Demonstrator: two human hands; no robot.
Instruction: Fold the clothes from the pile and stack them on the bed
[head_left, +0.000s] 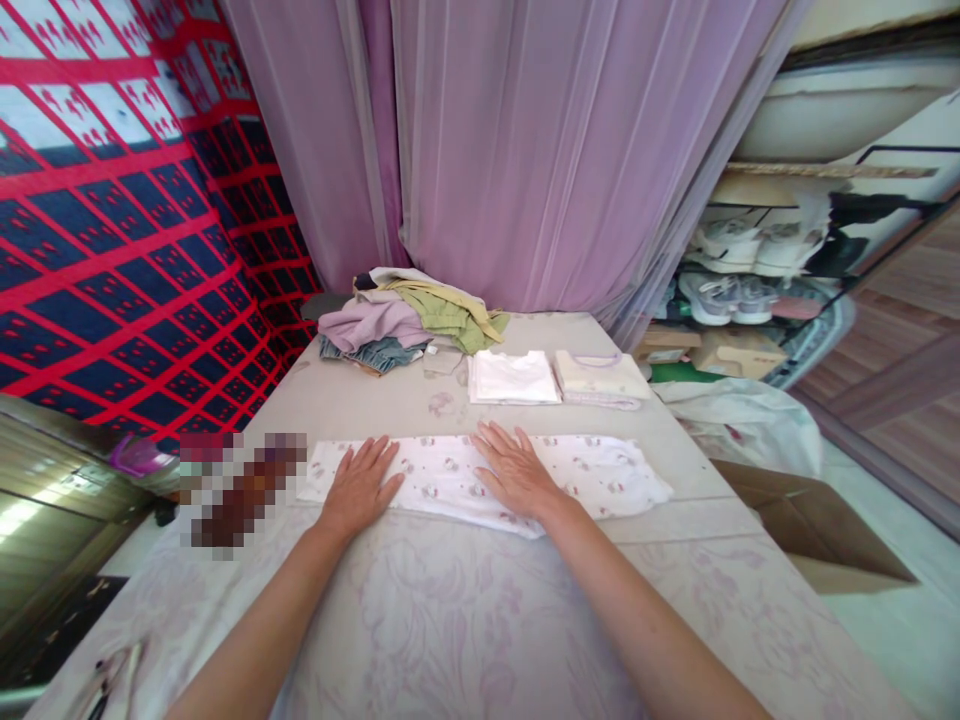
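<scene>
1. On the table (pixel 465 620), at centre, lies a long white printed garment (pixel 600 475), folded into a strip from 9 to 3 o'clock.
2. The left hand (pixel 362 485) presses flat on it toward 9 o'clock, fingers spread, holding nothing.
3. The right hand (pixel 517 470) lies flat just beside, toward 3 o'clock, fingers spread too.
4. At 12 o'clock sit two folded tops: a white one (pixel 514 378) and a cream one (pixel 600 378).
5. At 11 o'clock is a loose clothes pile (pixel 405 320).
6. The print is too small to read; no writing is legible.
</scene>
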